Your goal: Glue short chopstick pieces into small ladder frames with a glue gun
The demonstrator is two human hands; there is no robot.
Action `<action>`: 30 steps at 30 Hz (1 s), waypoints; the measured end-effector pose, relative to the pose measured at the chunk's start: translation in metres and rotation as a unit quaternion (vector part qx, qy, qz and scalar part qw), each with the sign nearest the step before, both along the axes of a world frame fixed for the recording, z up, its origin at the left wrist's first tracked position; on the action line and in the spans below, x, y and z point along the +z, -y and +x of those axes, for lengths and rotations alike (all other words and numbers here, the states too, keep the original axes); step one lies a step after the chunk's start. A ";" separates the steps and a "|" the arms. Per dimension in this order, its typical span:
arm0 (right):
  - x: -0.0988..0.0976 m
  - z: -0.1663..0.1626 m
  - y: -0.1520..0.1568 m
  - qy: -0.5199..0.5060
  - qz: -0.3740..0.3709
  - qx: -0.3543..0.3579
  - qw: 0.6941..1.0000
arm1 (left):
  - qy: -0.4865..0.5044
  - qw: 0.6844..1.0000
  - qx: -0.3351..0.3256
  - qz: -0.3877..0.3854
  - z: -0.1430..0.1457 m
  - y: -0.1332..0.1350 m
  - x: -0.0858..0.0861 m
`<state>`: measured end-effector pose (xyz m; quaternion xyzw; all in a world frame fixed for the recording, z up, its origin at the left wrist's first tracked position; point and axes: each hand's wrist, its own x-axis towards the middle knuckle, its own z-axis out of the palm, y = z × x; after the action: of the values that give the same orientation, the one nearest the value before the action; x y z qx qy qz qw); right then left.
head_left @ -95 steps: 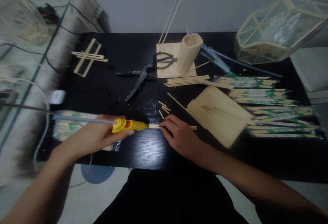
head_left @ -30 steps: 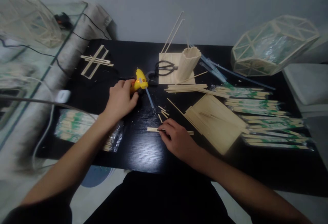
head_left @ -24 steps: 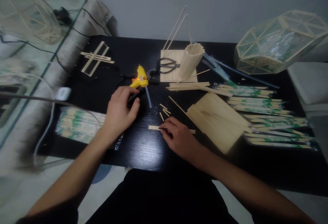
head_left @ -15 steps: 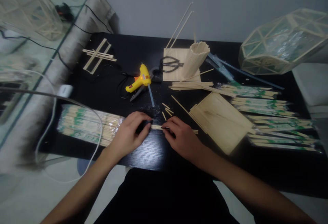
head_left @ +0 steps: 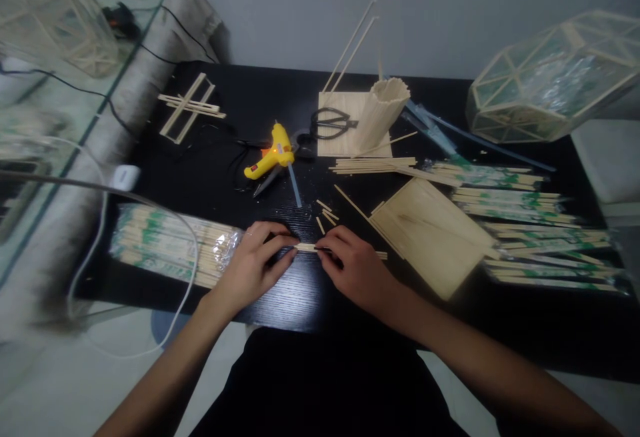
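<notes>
Thin wooden sticks (head_left: 306, 247) lie side by side on the black table, running left to right between my hands. My left hand (head_left: 261, 257) has its fingertips at their left end, thumb and fingers curled close. My right hand (head_left: 354, 265) pinches the sticks from the right, and their far ends (head_left: 381, 255) show beyond it. Several short stick pieces (head_left: 327, 213) lie just above the hands. A plastic-wrapped bundle of sticks (head_left: 170, 243) is beside my left wrist. To the right of my right hand rests a square wooden panel (head_left: 435, 237).
A yellow glue gun (head_left: 273, 153) lies over pliers, its glue stick pointing toward me. Black scissors (head_left: 333, 123) and a stick-built cup (head_left: 383, 113) sit on a wooden base. Several packs of sticks (head_left: 550, 237) are at right. A white cable (head_left: 193, 290) loops at left.
My left hand's fingers have shifted slightly along the left end of the sticks, the index finger straighter. My right hand stays nearly where it was. The camera view has moved a little.
</notes>
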<state>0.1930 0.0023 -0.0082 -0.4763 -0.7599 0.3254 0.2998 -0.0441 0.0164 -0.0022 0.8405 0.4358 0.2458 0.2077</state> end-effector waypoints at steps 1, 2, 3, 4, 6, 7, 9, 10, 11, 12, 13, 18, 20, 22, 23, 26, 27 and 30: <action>0.000 0.000 0.000 0.000 0.000 0.001 1.000 | 0.000 1.000 -0.002 0.001 0.000 0.000 0.000; 0.000 0.000 0.000 0.000 0.000 0.001 1.000 | 0.001 1.000 -0.005 0.003 0.000 -0.001 0.001; 0.000 0.000 0.000 0.001 0.001 0.000 1.000 | -0.001 1.000 -0.007 0.003 0.000 -0.001 0.002; 0.000 0.000 0.000 0.002 0.002 0.000 1.000 | -0.003 1.000 -0.008 0.004 0.000 -0.001 0.002; 0.001 0.000 0.000 0.003 0.001 0.000 1.000 | -0.006 1.000 -0.009 0.005 0.000 -0.002 0.003; 0.001 0.000 0.000 0.003 -0.001 0.000 1.000 | -0.007 1.000 -0.008 0.005 0.000 -0.002 0.003; 0.002 0.000 0.000 0.002 -0.004 0.001 1.000 | -0.008 1.000 -0.007 0.004 0.001 -0.003 0.003; 0.002 0.000 0.000 0.002 -0.004 0.000 1.000 | -0.007 1.000 -0.006 0.004 0.001 -0.003 0.002; 0.002 0.000 0.000 0.002 -0.002 0.000 1.000 | -0.006 1.000 -0.003 0.003 0.001 -0.003 0.002; 0.002 0.000 0.000 0.003 -0.001 0.000 1.000 | -0.006 1.000 -0.001 0.002 0.001 -0.002 0.002; 0.002 0.000 0.000 0.003 0.001 0.000 1.000 | -0.005 1.000 0.001 0.000 0.001 -0.002 0.001; -0.001 -0.001 0.000 0.004 0.005 -0.001 1.000 | -0.007 1.000 0.005 -0.006 0.000 -0.002 0.001; -0.001 -0.001 0.000 0.007 0.003 -0.002 1.000 | -0.009 1.000 0.009 -0.007 0.001 -0.002 0.001; -0.001 -0.001 0.000 0.009 0.003 -0.003 1.000 | -0.010 1.000 0.013 -0.006 0.001 -0.002 0.000; 0.000 -0.001 0.000 0.010 0.003 -0.003 1.000 | -0.009 1.000 0.013 -0.005 0.002 -0.002 0.000; 0.001 -0.001 0.000 0.013 0.007 -0.001 1.000 | -0.003 1.000 0.008 0.003 0.002 -0.002 -0.001; 0.001 -0.002 0.000 0.012 0.008 0.000 1.000 | -0.001 1.000 0.006 0.006 0.002 -0.002 -0.001; 0.001 -0.002 0.000 0.010 0.008 -0.003 1.000 | 0.002 1.000 0.002 0.010 0.001 -0.002 -0.002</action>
<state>0.1912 0.0025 -0.0075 -0.4796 -0.7639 0.3138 0.2966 -0.0426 0.0185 -0.0040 0.8412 0.4348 0.2519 0.1997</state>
